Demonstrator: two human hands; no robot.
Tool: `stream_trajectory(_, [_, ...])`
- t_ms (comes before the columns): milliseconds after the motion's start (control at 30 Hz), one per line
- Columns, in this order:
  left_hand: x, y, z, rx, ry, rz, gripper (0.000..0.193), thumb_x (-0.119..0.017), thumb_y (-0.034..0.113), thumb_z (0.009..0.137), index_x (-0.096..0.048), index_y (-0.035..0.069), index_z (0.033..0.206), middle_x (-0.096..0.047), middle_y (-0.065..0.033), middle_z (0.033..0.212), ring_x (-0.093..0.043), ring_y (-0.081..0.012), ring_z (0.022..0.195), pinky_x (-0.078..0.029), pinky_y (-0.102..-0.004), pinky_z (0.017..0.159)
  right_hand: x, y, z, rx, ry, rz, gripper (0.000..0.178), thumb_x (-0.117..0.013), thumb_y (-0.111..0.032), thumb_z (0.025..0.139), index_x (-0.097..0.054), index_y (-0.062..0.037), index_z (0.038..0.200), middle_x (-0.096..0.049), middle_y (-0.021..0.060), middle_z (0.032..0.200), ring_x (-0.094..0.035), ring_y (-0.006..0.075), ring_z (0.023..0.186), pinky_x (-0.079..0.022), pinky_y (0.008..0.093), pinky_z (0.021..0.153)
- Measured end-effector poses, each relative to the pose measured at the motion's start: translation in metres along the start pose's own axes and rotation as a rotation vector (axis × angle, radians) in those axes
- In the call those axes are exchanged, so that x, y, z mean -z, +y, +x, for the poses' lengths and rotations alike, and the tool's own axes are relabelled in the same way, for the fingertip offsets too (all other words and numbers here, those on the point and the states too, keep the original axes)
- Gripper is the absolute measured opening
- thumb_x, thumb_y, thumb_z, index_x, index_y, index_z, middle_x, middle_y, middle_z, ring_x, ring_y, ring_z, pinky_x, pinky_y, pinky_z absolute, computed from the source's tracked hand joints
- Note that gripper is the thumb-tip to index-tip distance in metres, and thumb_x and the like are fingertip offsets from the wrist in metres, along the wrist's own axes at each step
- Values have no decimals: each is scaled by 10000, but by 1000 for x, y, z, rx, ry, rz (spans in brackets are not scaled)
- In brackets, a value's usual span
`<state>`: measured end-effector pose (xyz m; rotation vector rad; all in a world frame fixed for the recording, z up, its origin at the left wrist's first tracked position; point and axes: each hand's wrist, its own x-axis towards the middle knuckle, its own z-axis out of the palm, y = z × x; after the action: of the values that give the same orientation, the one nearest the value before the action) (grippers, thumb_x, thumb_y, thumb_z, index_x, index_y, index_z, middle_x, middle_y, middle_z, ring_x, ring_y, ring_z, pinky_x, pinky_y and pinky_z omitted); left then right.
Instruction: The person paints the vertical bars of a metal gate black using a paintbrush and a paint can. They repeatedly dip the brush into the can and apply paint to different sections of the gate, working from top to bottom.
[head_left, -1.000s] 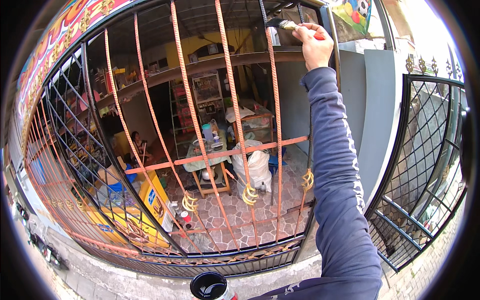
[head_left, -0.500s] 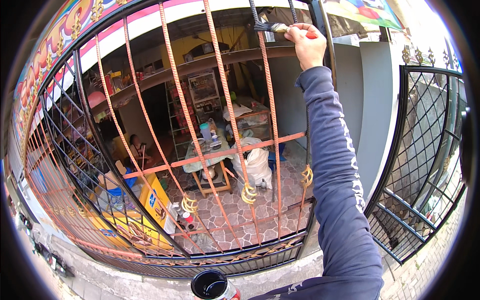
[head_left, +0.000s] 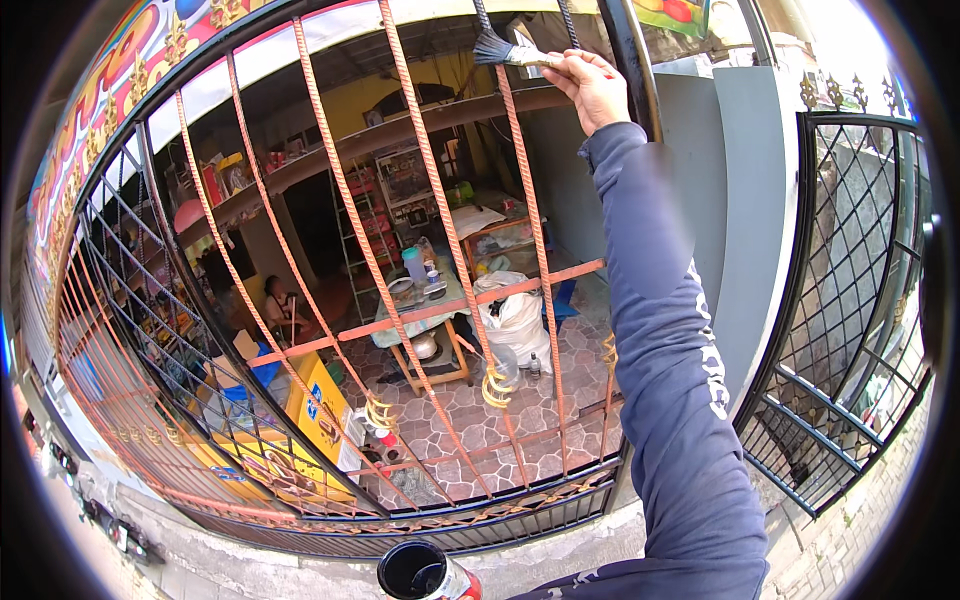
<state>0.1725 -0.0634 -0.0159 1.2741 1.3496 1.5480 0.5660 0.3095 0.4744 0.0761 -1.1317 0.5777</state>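
My right hand (head_left: 592, 88) is raised high at the gate, its fingers closed around the handle of a paintbrush (head_left: 528, 58). Dark, paint-wet bristles point left and touch the upper part of a reddish-brown twisted bar (head_left: 522, 150), where the bar turns black. Above the bristles the same bar (head_left: 483, 14) is dark. At the bottom edge stands an open paint can (head_left: 413, 568) with black paint inside and a red and white label. My left hand does not show; whatever supports the can is out of the picture.
The gate has a black frame (head_left: 640, 70), a reddish crossbar (head_left: 430, 315) and gold ornaments (head_left: 496, 388). Behind it are a cloth-covered table (head_left: 440, 305), a white sack (head_left: 518, 325), a yellow chest (head_left: 325, 405) and a seated person (head_left: 280, 300). A black lattice gate (head_left: 850, 250) stands at right.
My right hand and the brush have shifted slightly left in view, and the bristles now fan upward against the bar. The whole view has turned a little; the can shows more of its label.
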Motion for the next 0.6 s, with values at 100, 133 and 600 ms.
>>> stream_trajectory(100, [0,1,-1,8,6,-7,821,-970,10,552,-584,-38,1275,-680,-130,1159,-677,-225,1037,-568,-373,920,12,3,1,115,133,72,194,-673,54,884,-593,105,1053,-708,215,1018,-735,298,941,-645,393,891])
stream_trajectory(133, [0,2,-1,19,7,-21,822,-971,10,552,-583,-38,1275,-680,-130,1159,-677,-225,1037,-568,-373,920,14,5,3,131,28,100,190,-671,53,885,-595,105,1050,-707,220,1022,-733,300,946,-643,397,896])
stream_trajectory(600, [1,3,-2,54,4,-43,836,-972,12,552,-574,-37,1286,-678,-132,1165,-676,-228,1043,-568,-374,924,23,2,3,-77,71,90,190,-664,70,884,-593,93,1058,-686,234,1054,-719,333,993,-640,417,905])
